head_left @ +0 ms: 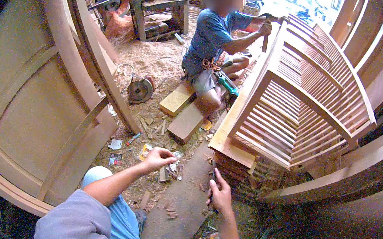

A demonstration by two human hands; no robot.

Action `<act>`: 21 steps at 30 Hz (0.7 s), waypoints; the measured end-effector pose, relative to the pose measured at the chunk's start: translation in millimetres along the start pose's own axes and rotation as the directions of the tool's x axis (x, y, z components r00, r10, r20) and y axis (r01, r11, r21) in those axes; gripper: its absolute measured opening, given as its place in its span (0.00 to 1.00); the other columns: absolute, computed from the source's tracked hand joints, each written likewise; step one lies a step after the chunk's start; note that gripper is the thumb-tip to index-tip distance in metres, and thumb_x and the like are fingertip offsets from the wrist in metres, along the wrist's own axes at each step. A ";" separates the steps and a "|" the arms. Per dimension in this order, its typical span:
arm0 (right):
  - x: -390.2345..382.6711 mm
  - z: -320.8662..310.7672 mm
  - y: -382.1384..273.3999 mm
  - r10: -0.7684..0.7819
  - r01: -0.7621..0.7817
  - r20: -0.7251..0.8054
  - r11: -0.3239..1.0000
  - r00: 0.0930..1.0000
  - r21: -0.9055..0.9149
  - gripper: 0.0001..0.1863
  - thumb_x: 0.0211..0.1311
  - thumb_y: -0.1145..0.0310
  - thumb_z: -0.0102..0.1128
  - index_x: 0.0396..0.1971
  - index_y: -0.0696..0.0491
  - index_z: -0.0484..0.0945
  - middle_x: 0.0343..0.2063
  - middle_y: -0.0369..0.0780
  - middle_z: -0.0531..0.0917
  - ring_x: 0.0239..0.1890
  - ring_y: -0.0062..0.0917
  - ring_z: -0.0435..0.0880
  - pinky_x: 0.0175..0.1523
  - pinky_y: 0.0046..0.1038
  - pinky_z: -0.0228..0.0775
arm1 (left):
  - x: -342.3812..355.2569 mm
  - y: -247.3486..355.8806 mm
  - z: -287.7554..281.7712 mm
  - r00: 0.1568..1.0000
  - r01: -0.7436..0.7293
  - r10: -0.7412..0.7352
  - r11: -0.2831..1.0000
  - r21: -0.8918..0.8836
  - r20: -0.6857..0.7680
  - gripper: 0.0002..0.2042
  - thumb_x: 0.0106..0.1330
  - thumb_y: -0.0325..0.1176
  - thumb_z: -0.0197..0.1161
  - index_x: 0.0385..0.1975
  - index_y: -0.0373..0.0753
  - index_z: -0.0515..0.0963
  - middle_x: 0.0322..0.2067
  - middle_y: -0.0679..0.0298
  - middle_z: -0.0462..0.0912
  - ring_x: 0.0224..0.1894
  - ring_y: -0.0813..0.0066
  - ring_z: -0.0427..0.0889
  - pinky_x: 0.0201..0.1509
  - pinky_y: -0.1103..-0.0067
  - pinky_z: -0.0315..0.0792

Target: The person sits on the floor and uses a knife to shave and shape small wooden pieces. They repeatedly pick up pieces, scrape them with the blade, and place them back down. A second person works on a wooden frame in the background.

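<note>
My left hand (158, 158) is raised over the littered floor, its fingertips pinched together; whatever they hold is too small to make out. My right hand (218, 193) grips a dark slim tool (214, 173), held upright beside the end of a stack of boards (235, 156). On the boards rests a slatted wooden frame (314, 102) with long rails and crosspieces. A long flat plank (172, 213) lies on the floor between my legs, with a few wood chips on it.
A co-worker (208, 44) crouches ahead, gripping a hammer at the frame, beside two wooden blocks (186, 121). A circular saw (139, 91) lies among shavings. Panelled doors (20, 97) lean at left, curved timbers (330, 167) at right. A wooden workbench (160, 6) stands behind.
</note>
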State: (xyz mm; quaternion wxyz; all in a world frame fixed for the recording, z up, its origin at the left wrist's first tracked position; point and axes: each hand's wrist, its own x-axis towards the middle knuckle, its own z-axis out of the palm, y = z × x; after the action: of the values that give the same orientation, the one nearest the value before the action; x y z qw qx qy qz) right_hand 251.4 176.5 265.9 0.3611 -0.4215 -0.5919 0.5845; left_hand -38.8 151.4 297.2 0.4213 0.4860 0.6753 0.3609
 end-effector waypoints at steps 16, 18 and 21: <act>-63.6 84.2 -53.4 0.390 -0.389 0.055 0.878 0.919 0.278 0.28 0.68 0.70 0.48 0.67 0.42 0.58 0.14 0.34 0.69 0.11 0.19 0.68 0.17 0.23 0.68 | -45.1 24.4 26.0 0.963 -0.262 0.268 0.956 0.134 -0.030 0.09 0.57 0.34 0.67 0.30 0.33 0.82 0.26 0.58 0.84 0.26 0.74 0.83 0.32 0.78 0.76; -74.5 91.2 -63.4 0.388 -0.370 0.006 0.874 0.922 0.315 0.29 0.66 0.72 0.50 0.66 0.42 0.59 0.17 0.34 0.72 0.11 0.18 0.70 0.16 0.23 0.68 | -59.7 34.2 26.8 0.978 -0.206 0.206 0.977 0.061 0.004 0.09 0.58 0.34 0.66 0.30 0.33 0.82 0.26 0.58 0.84 0.27 0.74 0.83 0.33 0.78 0.76; -95.5 100.1 -76.2 0.426 -0.388 -0.048 0.861 0.903 0.330 0.32 0.61 0.76 0.54 0.66 0.40 0.61 0.24 0.36 0.78 0.14 0.18 0.73 0.15 0.22 0.68 | -83.4 45.1 22.9 0.962 -0.272 0.272 0.962 0.024 -0.001 0.09 0.58 0.33 0.66 0.31 0.33 0.83 0.26 0.58 0.85 0.27 0.75 0.83 0.33 0.79 0.76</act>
State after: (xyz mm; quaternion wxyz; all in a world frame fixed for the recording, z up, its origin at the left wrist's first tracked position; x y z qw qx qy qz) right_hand 190.1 52.7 342.5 0.3261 -0.5087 -0.3666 0.7074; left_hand 12.6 85.2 347.1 0.3606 0.5785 0.6071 0.4083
